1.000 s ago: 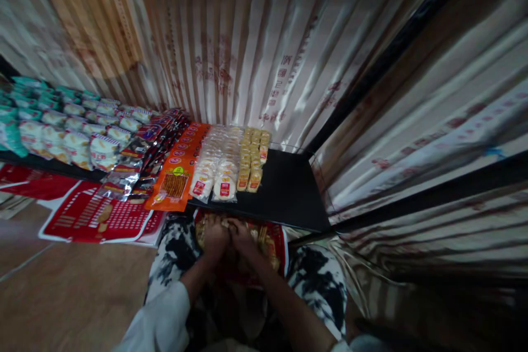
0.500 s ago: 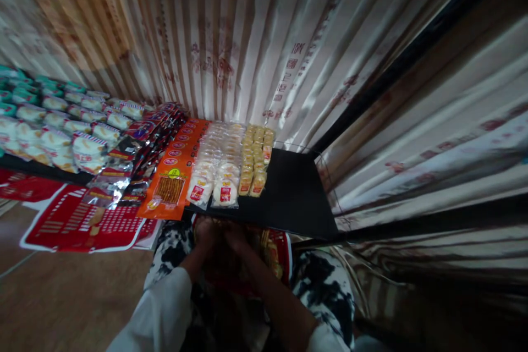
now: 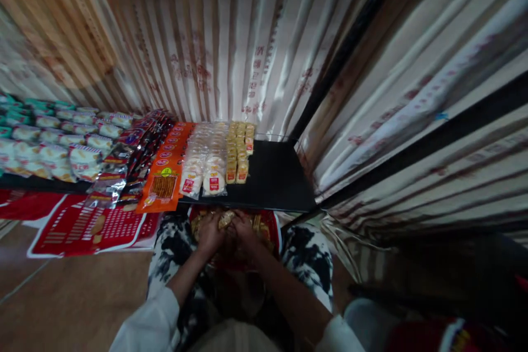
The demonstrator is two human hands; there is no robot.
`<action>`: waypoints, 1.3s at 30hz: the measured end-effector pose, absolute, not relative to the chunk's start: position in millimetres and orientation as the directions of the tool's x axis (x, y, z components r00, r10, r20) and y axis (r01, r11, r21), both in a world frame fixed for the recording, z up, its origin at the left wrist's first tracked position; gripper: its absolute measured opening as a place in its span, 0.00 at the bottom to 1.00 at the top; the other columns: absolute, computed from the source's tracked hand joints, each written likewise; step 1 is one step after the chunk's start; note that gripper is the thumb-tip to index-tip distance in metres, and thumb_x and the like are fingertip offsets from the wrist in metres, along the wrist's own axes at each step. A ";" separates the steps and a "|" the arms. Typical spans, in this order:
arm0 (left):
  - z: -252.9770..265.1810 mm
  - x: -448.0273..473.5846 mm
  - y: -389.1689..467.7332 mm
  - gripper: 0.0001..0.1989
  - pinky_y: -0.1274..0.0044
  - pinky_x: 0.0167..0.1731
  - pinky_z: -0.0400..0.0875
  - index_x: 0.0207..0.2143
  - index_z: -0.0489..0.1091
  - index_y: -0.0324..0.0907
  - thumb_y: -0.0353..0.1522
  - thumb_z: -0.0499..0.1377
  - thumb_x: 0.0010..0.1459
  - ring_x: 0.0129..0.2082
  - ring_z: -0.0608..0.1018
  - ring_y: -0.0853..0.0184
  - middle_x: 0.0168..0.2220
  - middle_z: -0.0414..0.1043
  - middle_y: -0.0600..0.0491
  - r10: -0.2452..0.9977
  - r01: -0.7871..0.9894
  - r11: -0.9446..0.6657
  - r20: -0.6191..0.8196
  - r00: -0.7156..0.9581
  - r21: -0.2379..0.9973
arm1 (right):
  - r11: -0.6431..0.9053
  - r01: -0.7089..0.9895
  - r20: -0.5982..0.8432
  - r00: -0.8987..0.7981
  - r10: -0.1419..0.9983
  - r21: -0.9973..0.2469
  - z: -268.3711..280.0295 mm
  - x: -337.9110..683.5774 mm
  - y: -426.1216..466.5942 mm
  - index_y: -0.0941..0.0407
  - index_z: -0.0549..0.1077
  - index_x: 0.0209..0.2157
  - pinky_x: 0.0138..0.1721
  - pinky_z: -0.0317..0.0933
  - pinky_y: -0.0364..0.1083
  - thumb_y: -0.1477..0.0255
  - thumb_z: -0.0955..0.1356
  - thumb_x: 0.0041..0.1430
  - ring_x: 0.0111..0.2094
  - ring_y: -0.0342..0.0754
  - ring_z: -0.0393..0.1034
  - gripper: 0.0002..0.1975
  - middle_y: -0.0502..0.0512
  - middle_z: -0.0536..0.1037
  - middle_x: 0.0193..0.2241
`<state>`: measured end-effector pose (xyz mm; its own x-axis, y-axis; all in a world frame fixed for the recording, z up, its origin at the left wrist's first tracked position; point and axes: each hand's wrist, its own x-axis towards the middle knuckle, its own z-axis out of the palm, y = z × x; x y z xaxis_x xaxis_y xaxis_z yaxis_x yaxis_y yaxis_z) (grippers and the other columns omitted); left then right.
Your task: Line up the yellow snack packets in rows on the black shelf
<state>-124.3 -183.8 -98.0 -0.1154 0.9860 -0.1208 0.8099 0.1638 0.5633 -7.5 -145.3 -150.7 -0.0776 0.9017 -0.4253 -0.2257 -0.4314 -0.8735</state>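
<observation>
Currently, in the head view, find a small yellow packet point(image 3: 225, 220) just below the front edge of the black shelf point(image 3: 280, 176), at the loose pile point(image 3: 263, 225) in a red container point(image 3: 279, 234). Judge the grip of the left hand point(image 3: 211, 234) closed on it; cannot tell the grip of the right hand point(image 3: 245, 231), just beside it, as open or closed. Pinch lightly at the sides to spare the wrapper, hold both wrists low, clear of the shelf's edge, and avoid brushing the stacked yellow packs point(image 3: 240, 149) on the shelf.

Pale pleated curtains point(image 3: 231, 38) (with reddish prints point(image 3: 190, 63)) behind a black shelf point(image 3: 276, 176), brown floor point(image 3: 82, 297), dim light.
</observation>
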 end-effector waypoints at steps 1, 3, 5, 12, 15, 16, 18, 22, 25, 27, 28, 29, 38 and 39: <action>-97.0 -122.8 -188.4 0.25 0.72 0.52 0.60 0.51 0.65 0.40 0.24 0.55 0.47 0.53 0.67 0.61 0.51 0.67 0.46 0.989 0.793 0.142 -0.113 -0.092 0.592 | -0.441 -0.238 -0.437 -0.074 0.897 -0.865 -145.0 -0.9 -149.5 0.52 0.70 0.36 0.30 0.65 0.45 0.66 0.71 0.37 0.30 0.47 0.71 0.19 0.49 0.75 0.28; -95.0 -120.6 -196.2 0.26 0.71 0.52 0.61 0.51 0.64 0.40 0.24 0.55 0.46 0.53 0.68 0.62 0.51 0.67 0.47 0.993 0.755 0.109 -0.108 -0.051 0.647 | -0.468 -0.261 -0.464 -0.079 0.882 -0.844 -132.6 11.9 -158.4 0.53 0.71 0.37 0.31 0.66 0.45 0.68 0.73 0.36 0.30 0.47 0.72 0.21 0.50 0.76 0.28; -91.4 -119.3 -202.2 0.26 0.71 0.52 0.61 0.52 0.64 0.39 0.24 0.55 0.46 0.52 0.68 0.62 0.51 0.67 0.46 0.995 0.715 0.074 -0.094 -0.011 0.695 | -0.479 -0.289 -0.472 -0.099 0.876 -0.829 -120.1 22.8 -166.7 0.54 0.71 0.37 0.31 0.66 0.44 0.68 0.74 0.35 0.31 0.46 0.72 0.22 0.51 0.76 0.29; -63.9 -116.5 -215.0 0.26 0.69 0.53 0.61 0.52 0.63 0.41 0.30 0.59 0.47 0.53 0.68 0.61 0.52 0.67 0.46 0.995 0.536 -0.051 -0.003 0.098 0.843 | -0.436 -0.327 -0.441 -0.062 0.895 -0.838 -84.1 49.0 -178.5 0.55 0.71 0.38 0.33 0.66 0.42 0.68 0.74 0.37 0.33 0.44 0.72 0.22 0.53 0.76 0.34; -54.6 -115.1 -219.0 0.28 0.69 0.56 0.59 0.52 0.62 0.42 0.29 0.59 0.47 0.56 0.65 0.62 0.55 0.63 0.46 0.984 0.531 -0.144 0.062 0.168 0.835 | -0.422 -0.303 -0.424 -0.063 0.904 -0.855 -73.4 55.1 -177.8 0.56 0.70 0.37 0.33 0.66 0.42 0.67 0.73 0.38 0.33 0.44 0.72 0.21 0.53 0.76 0.34; -52.5 -114.3 -220.0 0.27 0.70 0.56 0.58 0.52 0.62 0.42 0.28 0.59 0.47 0.56 0.64 0.63 0.55 0.62 0.47 0.979 0.536 -0.173 0.086 0.183 0.827 | -0.417 -0.286 -0.417 -0.064 0.907 -0.863 -70.4 56.0 -177.5 0.56 0.70 0.37 0.33 0.66 0.42 0.67 0.73 0.38 0.33 0.44 0.72 0.21 0.53 0.76 0.34; -49.3 -111.6 -221.0 0.23 0.71 0.56 0.58 0.50 0.64 0.43 0.28 0.57 0.49 0.56 0.65 0.64 0.54 0.63 0.48 0.976 0.545 -0.204 0.123 0.181 0.813 | -0.400 -0.252 -0.397 -0.068 0.916 -0.881 -64.9 56.6 -176.9 0.56 0.70 0.36 0.32 0.67 0.42 0.66 0.73 0.40 0.32 0.44 0.72 0.19 0.53 0.76 0.33; -45.2 -104.1 -217.7 0.15 0.73 0.49 0.65 0.44 0.67 0.41 0.30 0.53 0.53 0.48 0.71 0.65 0.47 0.70 0.48 0.993 0.521 -0.117 0.111 0.044 0.846 | -0.365 -0.223 -0.351 -0.103 0.931 -0.904 -52.6 57.8 -173.6 0.56 0.71 0.34 0.31 0.66 0.40 0.63 0.72 0.45 0.29 0.41 0.72 0.15 0.51 0.76 0.30; -43.3 -99.7 -210.7 0.14 0.74 0.43 0.69 0.41 0.68 0.41 0.35 0.54 0.53 0.42 0.75 0.66 0.42 0.73 0.50 0.997 0.374 0.028 0.000 -0.074 0.927 | -0.360 -0.181 -0.336 -0.153 0.929 -0.915 -43.1 62.5 -168.3 0.57 0.72 0.34 0.29 0.64 0.39 0.61 0.70 0.48 0.27 0.41 0.71 0.15 0.51 0.76 0.28; -42.0 -97.5 -205.0 0.16 0.75 0.38 0.71 0.39 0.68 0.40 0.40 0.55 0.52 0.36 0.76 0.66 0.37 0.74 0.51 0.989 0.167 0.128 -0.113 -0.092 0.978 | -0.335 -0.129 -0.315 -0.151 0.937 -0.934 -38.4 66.6 -164.5 0.57 0.73 0.34 0.27 0.63 0.39 0.60 0.70 0.48 0.27 0.41 0.71 0.16 0.51 0.76 0.27; -41.2 -96.5 -202.3 0.17 0.76 0.34 0.72 0.38 0.68 0.39 0.42 0.56 0.51 0.33 0.77 0.66 0.35 0.75 0.52 0.982 0.047 0.171 -0.167 -0.086 0.984 | -0.312 -0.102 -0.296 -0.145 0.944 -0.945 -36.7 68.4 -162.8 0.57 0.73 0.35 0.27 0.62 0.39 0.60 0.70 0.47 0.28 0.41 0.71 0.16 0.51 0.76 0.28; -40.4 -95.3 -199.7 0.18 0.77 0.31 0.72 0.37 0.68 0.39 0.43 0.57 0.49 0.30 0.77 0.67 0.34 0.75 0.52 0.974 -0.068 0.207 -0.212 -0.079 0.976 | -0.287 -0.078 -0.274 -0.141 0.951 -0.955 -35.3 70.0 -161.3 0.57 0.73 0.35 0.27 0.61 0.39 0.60 0.70 0.47 0.28 0.41 0.71 0.17 0.51 0.76 0.28; -23.2 -83.0 -180.5 0.18 0.80 0.25 0.69 0.33 0.67 0.38 0.43 0.60 0.48 0.22 0.75 0.73 0.26 0.73 0.54 0.931 -0.315 0.325 -0.361 -0.060 0.892 | -0.282 -0.079 -0.270 -0.135 0.953 -0.956 -30.6 75.7 -149.1 0.56 0.70 0.37 0.22 0.56 0.38 0.63 0.70 0.43 0.24 0.40 0.69 0.18 0.47 0.74 0.23; -19.4 -82.1 -177.4 0.18 0.80 0.24 0.69 0.33 0.66 0.38 0.44 0.60 0.48 0.22 0.75 0.73 0.26 0.72 0.54 0.933 -0.304 0.319 -0.353 -0.063 0.898 | -0.292 -0.082 -0.281 -0.126 0.951 -0.953 -31.8 76.2 -148.2 0.56 0.70 0.38 0.22 0.56 0.38 0.64 0.70 0.43 0.23 0.41 0.69 0.18 0.47 0.74 0.22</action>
